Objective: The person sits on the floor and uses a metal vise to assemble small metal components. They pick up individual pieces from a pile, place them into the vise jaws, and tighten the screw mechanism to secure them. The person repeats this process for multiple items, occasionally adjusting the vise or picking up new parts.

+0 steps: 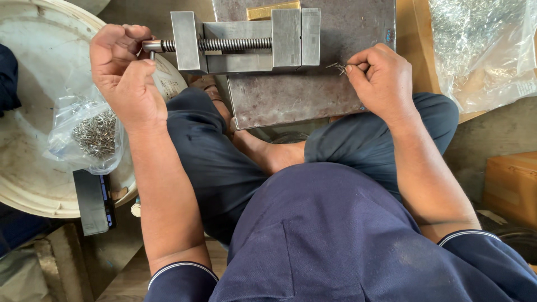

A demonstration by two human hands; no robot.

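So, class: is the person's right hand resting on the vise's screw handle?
No. The right hand pinches small metal pieces beside the vise, while the left hand grips the handle.

A small workshop, worked from the floor. A steel machine vise (246, 39) sits on a worn metal plate (291, 98) at top centre. Clear bags of small metal parts (95, 131) lie at left and upper right (481, 50), beside a stained white tub (28, 168).

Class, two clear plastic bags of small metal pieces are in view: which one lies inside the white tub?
The small clear bag by the left hand. It lies in the white tub; the larger bag lies at top right, outside it.
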